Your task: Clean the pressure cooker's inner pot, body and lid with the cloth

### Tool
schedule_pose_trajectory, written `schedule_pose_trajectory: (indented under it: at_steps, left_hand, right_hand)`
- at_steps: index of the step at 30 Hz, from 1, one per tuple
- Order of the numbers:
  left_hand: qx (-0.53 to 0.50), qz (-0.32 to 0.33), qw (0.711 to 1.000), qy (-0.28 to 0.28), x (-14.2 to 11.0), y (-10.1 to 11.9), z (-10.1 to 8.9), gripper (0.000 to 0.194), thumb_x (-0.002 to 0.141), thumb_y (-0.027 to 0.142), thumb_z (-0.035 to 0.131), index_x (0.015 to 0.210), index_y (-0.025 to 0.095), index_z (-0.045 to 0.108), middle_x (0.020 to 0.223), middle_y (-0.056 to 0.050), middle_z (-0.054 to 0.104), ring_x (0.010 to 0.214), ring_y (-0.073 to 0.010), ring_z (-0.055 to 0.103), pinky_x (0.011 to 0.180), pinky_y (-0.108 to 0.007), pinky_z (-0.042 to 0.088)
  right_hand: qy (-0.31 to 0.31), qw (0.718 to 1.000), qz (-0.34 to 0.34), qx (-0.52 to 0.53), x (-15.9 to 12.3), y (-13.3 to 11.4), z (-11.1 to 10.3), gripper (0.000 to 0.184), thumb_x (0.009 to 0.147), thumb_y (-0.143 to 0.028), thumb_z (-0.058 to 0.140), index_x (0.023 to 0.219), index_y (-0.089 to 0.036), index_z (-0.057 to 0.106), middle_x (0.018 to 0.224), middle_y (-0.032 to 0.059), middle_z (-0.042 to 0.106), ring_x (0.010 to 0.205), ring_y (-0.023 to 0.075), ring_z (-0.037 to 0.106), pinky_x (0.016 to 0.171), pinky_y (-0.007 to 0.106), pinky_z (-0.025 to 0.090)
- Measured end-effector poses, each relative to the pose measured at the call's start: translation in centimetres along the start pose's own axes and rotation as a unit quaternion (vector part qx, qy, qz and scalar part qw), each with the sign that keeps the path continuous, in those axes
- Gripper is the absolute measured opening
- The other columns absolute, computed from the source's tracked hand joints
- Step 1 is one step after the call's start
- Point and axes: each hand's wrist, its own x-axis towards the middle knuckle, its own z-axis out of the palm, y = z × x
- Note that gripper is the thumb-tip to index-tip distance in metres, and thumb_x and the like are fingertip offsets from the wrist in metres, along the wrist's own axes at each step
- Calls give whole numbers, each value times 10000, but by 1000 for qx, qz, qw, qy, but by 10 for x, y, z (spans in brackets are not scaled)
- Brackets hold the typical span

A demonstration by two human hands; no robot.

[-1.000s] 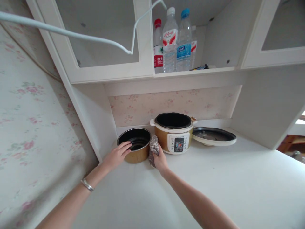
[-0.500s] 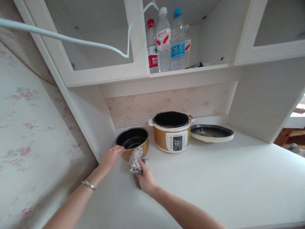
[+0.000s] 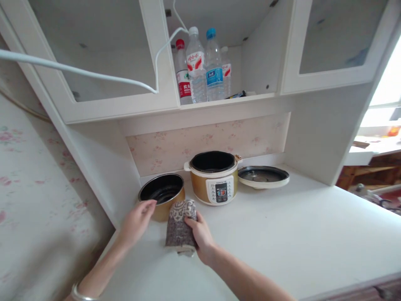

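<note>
My right hand [image 3: 203, 238] grips a folded grey-brown cloth [image 3: 181, 232] with a pale scroll pattern, thumb on top. The cloth hangs over the counter, just in front of a gold-coloured pot [image 3: 163, 211] with a black inside. My left hand [image 3: 139, 219] is at the near left side of the pot's rim, fingers loosely bent and holding nothing I can see; whether it touches the rim I cannot tell. To the right of the pot stands a gold and white electric cooker [image 3: 199, 186], uncovered, its dark inside showing. Its lid [image 3: 263, 182] lies upside down beside it.
A white counter [image 3: 282, 234] runs under everything. Several plastic bottles [image 3: 196, 79] stand on the cupboard shelf above. A white bent rod [image 3: 94, 73] crosses the upper left. A flowered wall [image 3: 46, 188] is at the left, and a cupboard side panel [image 3: 322, 129] at the right.
The cloth has come away from the pot's outer wall towards me and hangs broader. My left hand has shifted off its flat hold on the rim. The view has turned right.
</note>
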Motion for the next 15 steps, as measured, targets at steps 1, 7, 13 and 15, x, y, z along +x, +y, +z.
schedule_pose_trajectory:
  at_steps: [1, 7, 13, 15]
  left_hand:
    - [-41, 9, 999, -28, -11, 17, 13, 463, 870, 537, 440, 1160, 212, 596, 1194, -76, 642, 1009, -237, 650, 862, -343, 531]
    - [-186, 65, 971, -134, -37, 99, 86, 586, 834, 462, 565, 1353, 248, 401, 1327, -73, 549, 1211, -219, 528, 1000, -342, 462]
    - [-185, 35, 981, -40, 7, 131, 97, 479, 796, 375, 621, 1228, 207, 500, 1228, -76, 620, 1122, -240, 587, 990, -382, 443]
    - [-179, 45, 981, -61, 29, 145, 88, 402, 811, 346, 596, 1177, 187, 549, 1183, -76, 646, 1073, -241, 612, 952, -375, 464]
  right_hand:
    - [3, 1000, -12, 19, -3, -8, -2, 495, 745, -256, 585, 1234, -230, 509, 1030, 49, 676, 892, 211, 649, 799, 369, 517]
    - [-103, 989, -90, 50, -24, -46, -11, 496, 876, -475, 456, 1326, -267, 483, 1332, 45, 537, 1191, 220, 519, 958, 381, 446]
    - [-144, 988, -57, 4, -24, -89, -67, 597, 928, -592, 232, 1245, -218, 571, 1358, 82, 513, 1240, 208, 483, 977, 409, 419]
    - [-144, 989, -18, -8, -20, -98, -92, 619, 916, -611, 263, 1199, -173, 595, 1224, 127, 610, 1082, 226, 598, 931, 429, 440]
